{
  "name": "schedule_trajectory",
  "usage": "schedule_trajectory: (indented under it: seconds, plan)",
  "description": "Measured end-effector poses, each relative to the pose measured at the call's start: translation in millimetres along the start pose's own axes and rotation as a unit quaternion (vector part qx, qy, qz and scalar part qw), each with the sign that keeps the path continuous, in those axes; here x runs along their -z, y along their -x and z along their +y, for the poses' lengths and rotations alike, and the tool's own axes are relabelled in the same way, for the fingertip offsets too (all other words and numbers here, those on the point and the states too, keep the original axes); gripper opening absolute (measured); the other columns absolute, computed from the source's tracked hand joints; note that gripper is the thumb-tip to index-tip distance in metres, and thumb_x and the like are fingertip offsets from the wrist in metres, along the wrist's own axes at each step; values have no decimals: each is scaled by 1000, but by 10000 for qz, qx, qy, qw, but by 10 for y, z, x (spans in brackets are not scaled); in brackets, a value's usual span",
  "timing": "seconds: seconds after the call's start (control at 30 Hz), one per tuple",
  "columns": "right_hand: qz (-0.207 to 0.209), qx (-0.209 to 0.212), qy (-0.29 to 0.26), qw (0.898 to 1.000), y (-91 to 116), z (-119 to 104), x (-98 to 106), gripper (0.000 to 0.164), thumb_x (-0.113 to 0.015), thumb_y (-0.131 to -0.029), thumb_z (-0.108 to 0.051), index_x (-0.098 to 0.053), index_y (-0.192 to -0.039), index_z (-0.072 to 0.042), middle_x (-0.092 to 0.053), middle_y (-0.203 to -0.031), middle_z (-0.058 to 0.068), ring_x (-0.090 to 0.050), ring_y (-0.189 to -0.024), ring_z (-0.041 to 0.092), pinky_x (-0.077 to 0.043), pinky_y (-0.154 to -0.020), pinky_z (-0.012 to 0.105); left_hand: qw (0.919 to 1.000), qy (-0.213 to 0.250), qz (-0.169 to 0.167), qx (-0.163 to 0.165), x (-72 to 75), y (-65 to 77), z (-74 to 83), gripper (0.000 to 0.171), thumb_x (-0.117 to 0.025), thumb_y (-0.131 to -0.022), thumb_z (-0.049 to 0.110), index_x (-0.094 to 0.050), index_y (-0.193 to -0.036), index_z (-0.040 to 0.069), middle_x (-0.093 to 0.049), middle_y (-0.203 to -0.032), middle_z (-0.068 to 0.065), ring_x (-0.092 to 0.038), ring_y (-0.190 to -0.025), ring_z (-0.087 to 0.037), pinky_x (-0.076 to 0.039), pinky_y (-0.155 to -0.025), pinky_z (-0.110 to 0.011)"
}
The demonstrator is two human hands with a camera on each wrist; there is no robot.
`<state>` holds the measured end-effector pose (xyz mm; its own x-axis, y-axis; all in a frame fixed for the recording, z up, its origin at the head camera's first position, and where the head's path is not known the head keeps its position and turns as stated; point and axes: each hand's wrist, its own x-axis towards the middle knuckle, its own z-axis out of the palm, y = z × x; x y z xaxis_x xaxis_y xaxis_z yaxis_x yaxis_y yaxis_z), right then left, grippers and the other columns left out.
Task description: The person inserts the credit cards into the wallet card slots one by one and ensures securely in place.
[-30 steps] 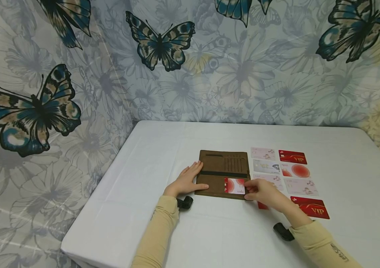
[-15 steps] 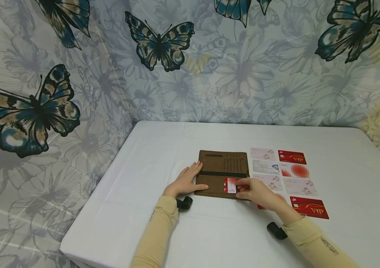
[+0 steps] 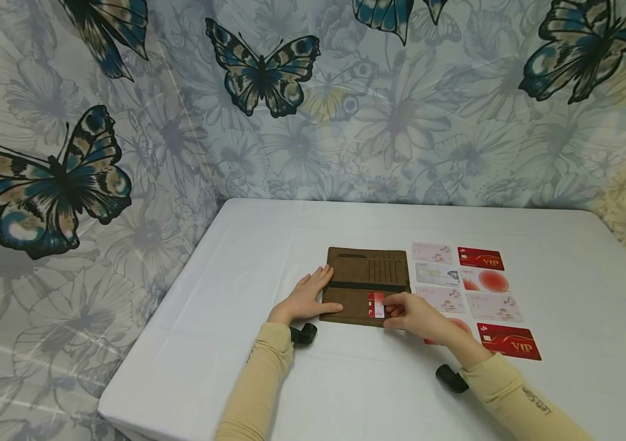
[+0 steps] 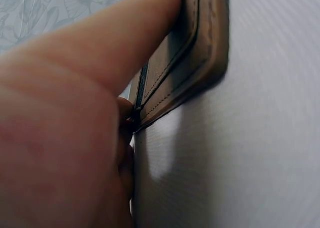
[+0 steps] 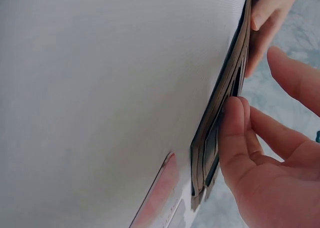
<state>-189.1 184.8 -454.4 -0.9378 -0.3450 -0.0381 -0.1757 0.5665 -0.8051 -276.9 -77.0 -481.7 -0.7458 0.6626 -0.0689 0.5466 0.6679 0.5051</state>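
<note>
A brown wallet lies spread on the white table, its card slots toward the far side and a dark band across its middle. My left hand rests with straight fingers on its left edge, thumb on the near panel. On that panel, my right hand pinches a pink-and-white card by its right side, which the fingers hide. A red strip borders the card's visible left side. The right wrist view has the thumb and fingertips right at the wallet's layered edge.
Right of the wallet, several cards lie in two columns, among them a red VIP card, a red-circle card and a pale pink card. My right forearm passes close to the nearest ones. A butterfly-patterned wall covering backs the table.
My right hand has moved left over the wallet with the card, whose printed mark has shifted left while its visible part has narrowed. The left hand and wallet have stayed put.
</note>
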Motion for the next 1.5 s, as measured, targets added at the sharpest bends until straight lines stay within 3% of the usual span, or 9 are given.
schedule_trajectory:
  seconds: [0.93,1.5]
  plan:
    - [-218,179,184,9994,-69,-83,-73,49,-76,-75,-3,-54,-113,19,-55,-89,9,-50,-79,20,-45,-68,28,10000,15,15,-12,6,4,-32,91,-59,-86,50,-9,-149,7,-5,-154,-5,-1,-139,-16,-1,-111,-36]
    - [-308,37,-169,9994,10,-55,-41,60,-76,-78,-12,-49,-122,18,-55,-98,10,-49,-85,21,-45,-70,24,10000,15,-32,41,-32,-27,-62,92,-58,-86,52,-8,-150,9,-3,-154,-3,1,-139,-12,1,-111,-34]
